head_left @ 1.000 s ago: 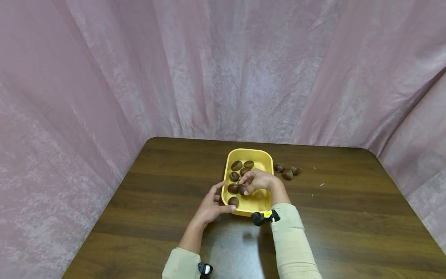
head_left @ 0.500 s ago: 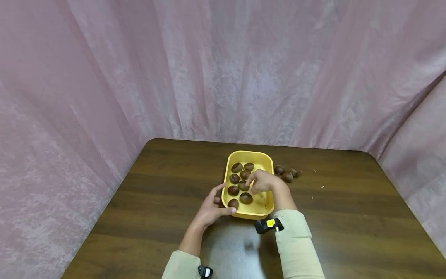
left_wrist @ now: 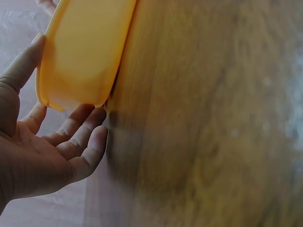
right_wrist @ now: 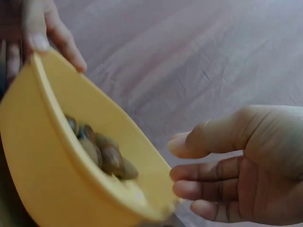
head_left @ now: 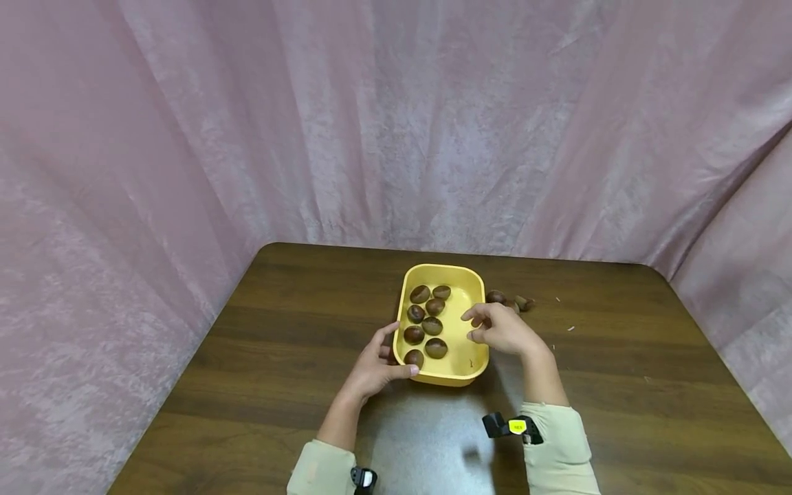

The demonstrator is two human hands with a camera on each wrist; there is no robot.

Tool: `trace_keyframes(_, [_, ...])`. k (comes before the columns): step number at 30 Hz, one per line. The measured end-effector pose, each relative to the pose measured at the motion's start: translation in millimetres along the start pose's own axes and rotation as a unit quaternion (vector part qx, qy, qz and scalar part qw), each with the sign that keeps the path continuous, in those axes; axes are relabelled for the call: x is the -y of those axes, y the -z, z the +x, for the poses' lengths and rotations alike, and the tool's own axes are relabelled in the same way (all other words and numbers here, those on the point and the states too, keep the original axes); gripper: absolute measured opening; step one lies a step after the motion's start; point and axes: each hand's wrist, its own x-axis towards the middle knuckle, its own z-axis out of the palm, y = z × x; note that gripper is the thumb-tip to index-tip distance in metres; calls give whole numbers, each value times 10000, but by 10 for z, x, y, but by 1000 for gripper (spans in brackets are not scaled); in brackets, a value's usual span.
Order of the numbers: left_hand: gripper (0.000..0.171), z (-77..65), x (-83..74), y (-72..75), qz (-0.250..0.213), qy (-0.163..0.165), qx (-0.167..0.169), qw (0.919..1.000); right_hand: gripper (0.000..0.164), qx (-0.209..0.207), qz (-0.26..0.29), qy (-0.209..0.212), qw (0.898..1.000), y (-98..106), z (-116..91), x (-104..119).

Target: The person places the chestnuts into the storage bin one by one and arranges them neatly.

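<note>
A yellow plastic box stands on the table, with several brown chestnuts lying in two rough columns along its left half. My left hand holds the box at its near left corner, thumb on the rim and fingers against the outer wall; the left wrist view shows those fingertips touching the box wall. Over the box's right rim hovers my right hand, fingers loosely bent and holding nothing. In the right wrist view a gap shows between its thumb and fingers.
Several more chestnuts lie on the table just right of the box, partly hidden by the right hand. Small pale scraps are scattered farther right. A pink curtain hangs behind the wooden table.
My right hand let go of a chestnut near the box's middle, touched another beside it, then moved right to the rim. The left hand has stayed on the box.
</note>
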Motion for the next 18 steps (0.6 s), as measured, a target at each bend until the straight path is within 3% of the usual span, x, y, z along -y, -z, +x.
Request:
trace_keyframes(7, [91,0,-3,0,-52,13,31,10000,25,-732,30,-182,9971,53,-159,-173])
trace_keyframes(18, [90,-8,-1,-2,-86,-25,46,9999,26,-1584,710,-480,9836,-10,-293,-533])
